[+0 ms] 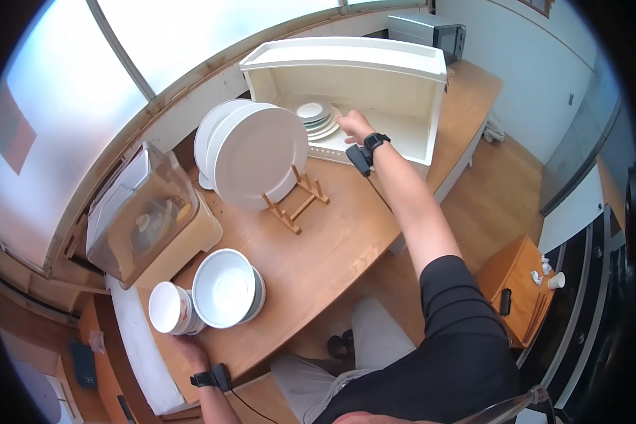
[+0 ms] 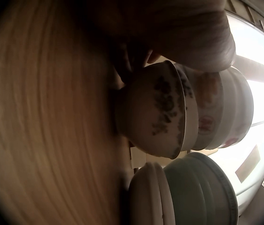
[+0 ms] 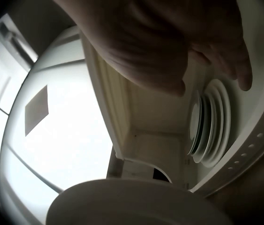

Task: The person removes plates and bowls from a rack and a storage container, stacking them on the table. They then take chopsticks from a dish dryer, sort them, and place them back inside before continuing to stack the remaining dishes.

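My left hand [image 1: 189, 351] is at the near side of a stack of small bowls [image 1: 165, 308], white with printed patterns. In the left wrist view the fingers reach round the lowest floral bowl [image 2: 153, 110], near its foot, and the thumb side lies along the bowls above. A stack of larger bowls [image 1: 224, 288], one pale green [image 2: 200, 187], stands beside them. My right hand [image 1: 355, 126] reaches into a white open-fronted cabinet [image 1: 343, 53]. Its loosely bent fingers hang beside a stack of small plates [image 3: 211, 124], with nothing between fingers and thumb.
Large white plates [image 1: 261, 155] stand upright near a wooden rack [image 1: 297, 201]. A lidded clear container [image 1: 145, 219] stands by the window. A microwave [image 1: 424, 39] is behind the cabinet. Cables run from both wrists. A side table [image 1: 519, 290] holds a cup.
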### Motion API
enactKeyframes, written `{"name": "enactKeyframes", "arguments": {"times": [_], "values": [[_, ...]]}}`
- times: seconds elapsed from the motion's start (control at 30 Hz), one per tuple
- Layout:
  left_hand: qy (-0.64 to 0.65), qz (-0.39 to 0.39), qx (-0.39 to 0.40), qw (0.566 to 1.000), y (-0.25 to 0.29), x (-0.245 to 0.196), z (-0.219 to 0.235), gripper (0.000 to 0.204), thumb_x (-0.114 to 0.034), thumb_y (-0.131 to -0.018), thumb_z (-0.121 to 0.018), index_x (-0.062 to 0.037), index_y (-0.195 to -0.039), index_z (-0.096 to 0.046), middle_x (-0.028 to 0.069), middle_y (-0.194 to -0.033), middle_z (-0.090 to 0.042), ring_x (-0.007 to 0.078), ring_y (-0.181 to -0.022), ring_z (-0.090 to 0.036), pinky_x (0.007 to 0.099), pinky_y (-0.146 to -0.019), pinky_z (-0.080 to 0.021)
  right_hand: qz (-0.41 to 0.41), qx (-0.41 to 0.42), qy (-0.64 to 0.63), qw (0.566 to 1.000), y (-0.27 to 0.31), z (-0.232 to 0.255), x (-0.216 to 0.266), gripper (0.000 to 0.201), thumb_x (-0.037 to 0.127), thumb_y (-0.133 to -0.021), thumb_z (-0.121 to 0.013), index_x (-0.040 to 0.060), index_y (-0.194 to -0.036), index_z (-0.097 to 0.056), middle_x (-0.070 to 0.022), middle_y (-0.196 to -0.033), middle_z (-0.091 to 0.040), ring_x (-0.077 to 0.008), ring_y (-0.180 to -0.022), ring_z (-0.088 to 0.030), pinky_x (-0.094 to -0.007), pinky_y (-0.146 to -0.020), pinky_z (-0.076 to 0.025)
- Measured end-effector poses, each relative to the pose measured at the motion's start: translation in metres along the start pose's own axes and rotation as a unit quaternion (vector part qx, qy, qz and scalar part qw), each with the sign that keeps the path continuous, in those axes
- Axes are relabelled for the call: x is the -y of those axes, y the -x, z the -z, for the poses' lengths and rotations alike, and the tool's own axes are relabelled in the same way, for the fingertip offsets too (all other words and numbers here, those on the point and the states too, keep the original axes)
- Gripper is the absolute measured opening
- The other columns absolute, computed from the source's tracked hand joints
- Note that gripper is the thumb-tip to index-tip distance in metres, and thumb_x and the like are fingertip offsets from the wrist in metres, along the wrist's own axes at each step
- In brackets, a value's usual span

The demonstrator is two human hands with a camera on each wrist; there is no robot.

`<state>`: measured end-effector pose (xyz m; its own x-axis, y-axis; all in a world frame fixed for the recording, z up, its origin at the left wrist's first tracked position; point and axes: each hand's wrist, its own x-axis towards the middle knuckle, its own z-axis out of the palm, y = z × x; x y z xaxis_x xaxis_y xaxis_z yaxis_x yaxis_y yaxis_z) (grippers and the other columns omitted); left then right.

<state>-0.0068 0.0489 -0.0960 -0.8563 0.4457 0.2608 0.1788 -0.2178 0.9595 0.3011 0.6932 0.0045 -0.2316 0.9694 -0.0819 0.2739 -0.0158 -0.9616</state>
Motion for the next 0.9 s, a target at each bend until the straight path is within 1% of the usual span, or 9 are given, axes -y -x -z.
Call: {"name": "enactKeyframes", "arguments": {"times": [0.03,0.13,0.27,0.3,0.4,0.6,0.63,0.8,0.9], "values": [[-0.007,0.009,-0.018,1.0,0.001,-0.001,-0.001,0.061,-0.051,-0.105,-0.029,-0.0082,-0.148,-0.037,0.0097,-0.147,-0.044,0.0253,-0.135,-0.042,0.0449,-0.113,-0.034,-0.035,0.056,-0.012,0.998,-0.011,-0.001,-0.001,0.061,0.037,-0.095,-0.061,-0.0116,-0.128,-0.048,-0.0264,-0.123,-0.055,-0.0388,-0.104,-0.06,-0.0536,-0.081,-0.056],[0.029,0.015,-0.007,0.999,0.004,-0.011,-0.011,0.062,-0.052,-0.105,-0.028,-0.0076,-0.148,-0.037,0.0103,-0.147,-0.044,0.0256,-0.136,-0.042,0.0447,-0.113,-0.034,-0.08,0.023,-0.127,0.988,-0.055,-0.025,-0.02,0.062,0.039,-0.092,-0.066,-0.0066,-0.132,-0.054,-0.0266,-0.14,-0.052,-0.0412,-0.122,-0.056,-0.0562,-0.087,-0.051],[0.009,0.014,-0.02,1.0,0.007,-0.014,-0.015,0.066,-0.052,-0.105,-0.027,-0.0039,-0.149,-0.034,0.0131,-0.148,-0.044,0.0279,-0.135,-0.044,0.0449,-0.113,-0.035,-0.073,-0.014,-0.201,0.977,-0.099,-0.06,-0.031,0.064,0.034,-0.087,-0.073,-0.0095,-0.131,-0.054,-0.0257,-0.137,-0.054,-0.0342,-0.121,-0.058,-0.0462,-0.095,-0.049],[0.024,0.024,-0.022,0.999,0.007,-0.014,-0.015,0.067,-0.053,-0.104,-0.027,-0.0033,-0.149,-0.034,0.0137,-0.147,-0.044,0.0283,-0.134,-0.045,0.0452,-0.113,-0.036,-0.039,-0.004,-0.249,0.968,-0.105,-0.061,-0.035,0.064,0.03,-0.083,-0.078,-0.0103,-0.127,-0.057,-0.024,-0.135,-0.057,-0.0287,-0.118,-0.061,-0.0392,-0.094,-0.05],[0.036,0.043,-0.021,0.998,0.006,-0.018,-0.018,0.068,-0.054,-0.104,-0.027,-0.0034,-0.149,-0.032,0.0145,-0.147,-0.043,0.0293,-0.134,-0.046,0.0457,-0.113,-0.037,-0.064,-0.053,-0.277,0.957,-0.11,-0.073,-0.036,0.063,0.026,-0.078,-0.082,-0.0105,-0.124,-0.059,-0.0228,-0.13,-0.061,-0.0257,-0.114,-0.063,-0.0368,-0.093,-0.051],[0.038,0.052,-0.016,0.998,0.009,-0.022,-0.02,0.071,-0.058,-0.103,-0.028,-0.0056,-0.15,-0.032,0.0148,-0.148,-0.043,0.03,-0.134,-0.047,0.0452,-0.112,-0.04,-0.145,-0.116,-0.327,0.927,-0.155,-0.101,-0.05,0.066,0.021,-0.072,-0.087,-0.013,-0.121,-0.059,-0.0223,-0.128,-0.061,-0.0265,-0.113,-0.063,-0.0364,-0.091,-0.053],[0.048,0.054,-0.013,0.997,0.009,-0.022,-0.02,0.071,-0.059,-0.102,-0.029,-0.0051,-0.149,-0.033,0.015,-0.147,-0.045,0.0301,-0.133,-0.048,0.0452,-0.111,-0.041,-0.162,-0.13,-0.373,0.904,-0.159,-0.106,-0.049,0.073,0.02,-0.071,-0.087,-0.0144,-0.125,-0.053,-0.0219,-0.131,-0.059,-0.0283,-0.114,-0.063,-0.0369,-0.091,-0.053],[0.092,0.059,-0.018,0.994,0.007,-0.031,-0.032,0.073,-0.059,-0.101,-0.031,-0.0024,-0.147,-0.036,0.0169,-0.142,-0.05,0.0309,-0.129,-0.053,0.0454,-0.108,-0.045,-0.152,-0.142,-0.294,0.933,-0.181,-0.102,-0.054,0.077,0.018,-0.07,-0.085,-0.0152,-0.128,-0.048,-0.0256,-0.131,-0.057,-0.0313,-0.111,-0.064,-0.0384,-0.091,-0.054],[0.074,0.061,-0.025,0.995,0.008,-0.034,-0.035,0.075,-0.06,-0.1,-0.031,-0.0018,-0.147,-0.035,0.0178,-0.142,-0.05,0.0313,-0.128,-0.054,0.0454,-0.108,-0.046,-0.156,-0.178,-0.292,0.927,-0.152,-0.095,-0.032,0.055,0.015,-0.07,-0.083,-0.0122,-0.112,-0.059,-0.0211,-0.115,-0.064,-0.0278,-0.096,-0.067,-0.0394,-0.079,-0.055]]}}
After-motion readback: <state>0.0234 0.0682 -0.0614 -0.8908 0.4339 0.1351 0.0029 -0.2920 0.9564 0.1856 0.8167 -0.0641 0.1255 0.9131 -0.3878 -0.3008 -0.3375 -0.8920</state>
